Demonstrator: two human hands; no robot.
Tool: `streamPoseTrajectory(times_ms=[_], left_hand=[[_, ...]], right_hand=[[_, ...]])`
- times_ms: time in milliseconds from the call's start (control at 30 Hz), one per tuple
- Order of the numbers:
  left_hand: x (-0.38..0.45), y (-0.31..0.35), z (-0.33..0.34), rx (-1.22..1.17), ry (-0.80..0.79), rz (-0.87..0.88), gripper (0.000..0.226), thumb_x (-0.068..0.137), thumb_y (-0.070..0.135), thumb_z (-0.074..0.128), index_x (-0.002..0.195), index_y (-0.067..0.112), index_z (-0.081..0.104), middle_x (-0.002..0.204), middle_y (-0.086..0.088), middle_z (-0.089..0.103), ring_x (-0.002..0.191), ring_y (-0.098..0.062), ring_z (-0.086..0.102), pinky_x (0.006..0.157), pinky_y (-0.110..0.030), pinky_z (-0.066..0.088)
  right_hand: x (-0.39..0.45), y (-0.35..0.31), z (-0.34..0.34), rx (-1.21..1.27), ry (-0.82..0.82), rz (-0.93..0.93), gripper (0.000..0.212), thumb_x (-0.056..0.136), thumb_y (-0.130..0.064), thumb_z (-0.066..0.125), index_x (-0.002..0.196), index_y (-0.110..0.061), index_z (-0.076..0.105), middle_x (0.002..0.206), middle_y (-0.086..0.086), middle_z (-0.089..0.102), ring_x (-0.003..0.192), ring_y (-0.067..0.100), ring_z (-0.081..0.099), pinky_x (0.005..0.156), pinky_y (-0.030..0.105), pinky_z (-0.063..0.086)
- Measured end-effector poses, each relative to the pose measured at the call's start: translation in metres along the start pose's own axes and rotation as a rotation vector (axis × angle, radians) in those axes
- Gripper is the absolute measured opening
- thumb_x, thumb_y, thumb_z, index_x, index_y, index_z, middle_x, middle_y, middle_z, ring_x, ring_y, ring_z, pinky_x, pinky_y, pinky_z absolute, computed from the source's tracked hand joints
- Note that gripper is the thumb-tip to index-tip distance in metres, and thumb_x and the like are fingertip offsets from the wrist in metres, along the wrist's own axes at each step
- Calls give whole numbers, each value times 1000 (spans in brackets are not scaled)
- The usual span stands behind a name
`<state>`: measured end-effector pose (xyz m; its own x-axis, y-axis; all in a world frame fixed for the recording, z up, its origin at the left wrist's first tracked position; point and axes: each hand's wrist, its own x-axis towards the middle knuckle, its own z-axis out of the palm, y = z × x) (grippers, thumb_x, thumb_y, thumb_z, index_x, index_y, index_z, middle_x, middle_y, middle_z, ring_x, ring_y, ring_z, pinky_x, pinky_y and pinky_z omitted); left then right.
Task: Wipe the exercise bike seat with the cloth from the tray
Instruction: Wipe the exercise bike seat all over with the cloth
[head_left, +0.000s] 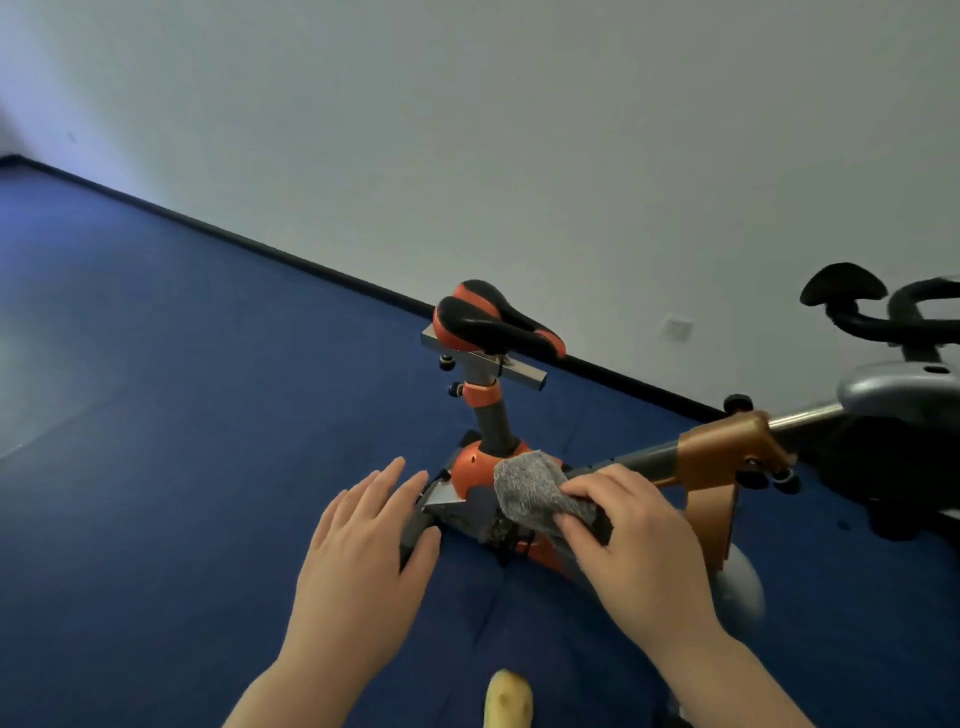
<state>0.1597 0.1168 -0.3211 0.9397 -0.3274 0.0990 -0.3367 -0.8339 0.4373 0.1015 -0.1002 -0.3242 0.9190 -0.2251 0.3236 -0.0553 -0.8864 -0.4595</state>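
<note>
The exercise bike's black and orange seat stands on a grey post in the middle of the view. Below it, my right hand pinches a fluffy grey cloth between thumb and fingers, in front of the bike's orange frame. The cloth hangs well below the seat and does not touch it. To the left, my left hand hovers with straight, spread fingers and holds nothing. No tray is in view.
The bike's orange-gold frame bar runs right to black handlebars and a grey housing. Blue floor spreads left. A white wall with a black skirting stands behind. A yellow object shows at the bottom edge.
</note>
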Motion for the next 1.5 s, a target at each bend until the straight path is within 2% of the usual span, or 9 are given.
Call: streamPoseTrajectory(times_ms=[167, 433, 667, 767, 967, 1100, 1233, 1333, 1500], left_hand=[[68, -16, 6, 34, 11, -38, 54, 93, 48, 37, 144, 39, 23, 154, 20, 14, 141, -6, 12, 115, -25, 10], [188, -12, 16, -4, 40, -64, 52, 92, 46, 41, 143, 38, 29, 153, 19, 19, 140, -7, 18, 113, -26, 14], [236, -37, 35, -23, -48, -115, 52, 92, 48, 40, 142, 39, 28, 153, 19, 18, 141, -8, 18, 114, -26, 15], [264, -53, 38, -35, -75, -113, 52, 92, 46, 41, 142, 38, 29, 153, 17, 20, 140, -9, 20, 113, -27, 15], [329, -74, 33, -16, -157, 59, 52, 93, 43, 40, 143, 37, 27, 154, 17, 19, 140, -9, 19, 113, -24, 12], [365, -88, 33, -46, -182, 149, 51, 93, 40, 44, 142, 35, 31, 151, 16, 26, 138, -9, 24, 111, -22, 13], [387, -92, 49, -80, -253, 184, 52, 92, 37, 45, 142, 35, 31, 150, 15, 31, 137, -10, 28, 110, -22, 15], [397, -89, 66, -103, -304, 151, 58, 91, 38, 46, 145, 33, 24, 151, 15, 27, 138, -10, 26, 112, -27, 20], [407, -82, 93, -153, -280, 72, 66, 90, 37, 49, 147, 34, 14, 155, 18, 16, 140, -9, 22, 114, -31, 22]], right_hand=[[68, 16, 31, 18, -1, -7, 19, 77, -24, 73, 93, -27, 64, 88, -17, 57, 85, 4, 55, 67, 20, 49], [174, 53, 60, 20, -40, -7, 18, 77, -28, 72, 93, -32, 63, 88, -23, 53, 84, -2, 50, 64, 8, 37], [224, 61, 95, 26, -113, 35, 19, 79, -27, 72, 95, -33, 64, 91, -22, 55, 87, -2, 52, 65, 7, 39], [244, 61, 113, 17, -104, 50, 18, 79, -26, 71, 94, -32, 65, 92, -23, 56, 88, -1, 52, 66, 11, 41], [280, 56, 141, -5, 35, 184, 17, 78, -23, 73, 94, -26, 67, 92, -18, 55, 87, 4, 53, 67, 15, 38], [299, 60, 161, -37, 80, 224, 16, 80, -23, 70, 96, -24, 66, 93, -14, 59, 88, 8, 56, 68, 19, 45], [311, 73, 178, -108, 103, 200, 27, 81, -16, 69, 108, -21, 64, 100, -6, 62, 92, 12, 58, 74, 32, 52], [318, 90, 192, -128, 45, 182, 48, 86, -12, 63, 131, -23, 52, 115, -3, 57, 99, 11, 56, 74, 22, 51], [324, 104, 218, -184, -20, 17, 43, 93, -23, 49, 136, -23, 49, 131, 0, 56, 117, 19, 49, 95, 38, 45]])
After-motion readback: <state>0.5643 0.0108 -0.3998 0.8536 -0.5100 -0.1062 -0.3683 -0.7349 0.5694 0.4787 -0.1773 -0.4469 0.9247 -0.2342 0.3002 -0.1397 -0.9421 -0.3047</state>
